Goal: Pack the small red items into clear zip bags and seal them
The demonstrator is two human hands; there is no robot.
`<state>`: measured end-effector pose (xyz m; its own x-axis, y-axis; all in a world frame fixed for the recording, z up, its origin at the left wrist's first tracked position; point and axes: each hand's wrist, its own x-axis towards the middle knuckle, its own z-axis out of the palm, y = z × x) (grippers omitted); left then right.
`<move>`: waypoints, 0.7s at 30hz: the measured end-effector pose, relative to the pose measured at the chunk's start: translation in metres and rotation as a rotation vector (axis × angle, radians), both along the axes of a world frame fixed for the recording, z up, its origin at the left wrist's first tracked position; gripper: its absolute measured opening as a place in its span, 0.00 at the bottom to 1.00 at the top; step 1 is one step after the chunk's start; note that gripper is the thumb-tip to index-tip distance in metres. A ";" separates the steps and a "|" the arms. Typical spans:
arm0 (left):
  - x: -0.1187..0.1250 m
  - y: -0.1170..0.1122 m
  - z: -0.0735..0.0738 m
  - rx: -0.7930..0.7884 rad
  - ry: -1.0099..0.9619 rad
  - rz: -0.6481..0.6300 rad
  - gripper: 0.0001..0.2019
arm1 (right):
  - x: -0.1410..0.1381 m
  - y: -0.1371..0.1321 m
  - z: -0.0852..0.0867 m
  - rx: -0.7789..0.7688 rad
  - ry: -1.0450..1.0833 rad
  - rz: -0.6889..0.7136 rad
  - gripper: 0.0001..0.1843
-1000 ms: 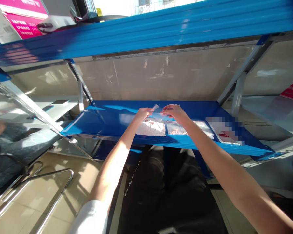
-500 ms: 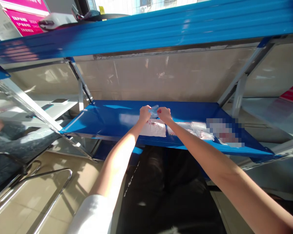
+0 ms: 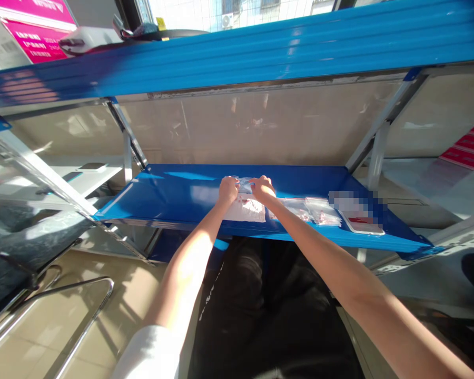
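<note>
A small clear plastic bag [image 3: 245, 185] is stretched between my two hands, low over the blue shelf. My left hand [image 3: 229, 190] has its fingers closed on the bag's left side. On the opposite side, my right hand [image 3: 263, 188] pinches it. Just in front of the hands lies a white sheet [image 3: 245, 209] with tiny reddish bits near its top edge. To its right, partly behind my right forearm, rests a clear bag [image 3: 294, 209] with small reddish pieces in it. Another such bag [image 3: 323, 211] lies beside that one.
The blue shelf [image 3: 174, 202] sits between metal uprights, under a wide blue upper shelf [image 3: 237, 58]. A phone-like white-edged object [image 3: 363, 225], partly blurred out, lies at the right end. Pink-and-white boxes [image 3: 31, 37] stand above left. A metal tube frame [image 3: 90, 281] stands at lower left.
The view has shifted slightly. Both hands have come down a little toward the shelf, and the bag between them lies flatter. The grip on it is kept.
</note>
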<state>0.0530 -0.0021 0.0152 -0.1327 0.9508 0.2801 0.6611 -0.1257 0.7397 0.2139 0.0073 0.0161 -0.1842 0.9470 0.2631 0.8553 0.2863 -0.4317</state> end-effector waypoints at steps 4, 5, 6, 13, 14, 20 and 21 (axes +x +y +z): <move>0.030 -0.022 0.006 0.083 0.089 -0.090 0.09 | 0.033 -0.028 -0.001 0.177 0.160 -0.028 0.17; 0.043 -0.031 0.006 0.093 0.103 -0.128 0.09 | 0.047 -0.038 -0.001 0.204 0.179 -0.043 0.18; 0.058 -0.040 0.005 0.115 0.126 -0.181 0.09 | 0.062 -0.049 -0.002 0.231 0.196 -0.067 0.19; 0.175 -0.092 0.000 0.310 0.470 -0.542 0.17 | 0.161 -0.111 -0.022 0.438 0.225 -0.564 0.22; 0.186 -0.094 0.000 0.313 0.507 -0.551 0.17 | 0.167 -0.113 -0.026 0.435 0.216 -0.603 0.22; 0.217 -0.095 -0.009 0.264 0.571 -0.465 0.17 | 0.180 -0.115 -0.047 0.311 0.147 -0.599 0.18; 0.218 -0.096 -0.010 0.262 0.571 -0.460 0.17 | 0.180 -0.116 -0.049 0.302 0.145 -0.590 0.17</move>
<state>0.2709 -0.0978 0.0049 0.4913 0.7686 0.4096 0.7697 -0.6033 0.2088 0.3935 -0.1087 -0.0324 0.3981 0.7594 0.5146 0.8447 -0.0846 -0.5286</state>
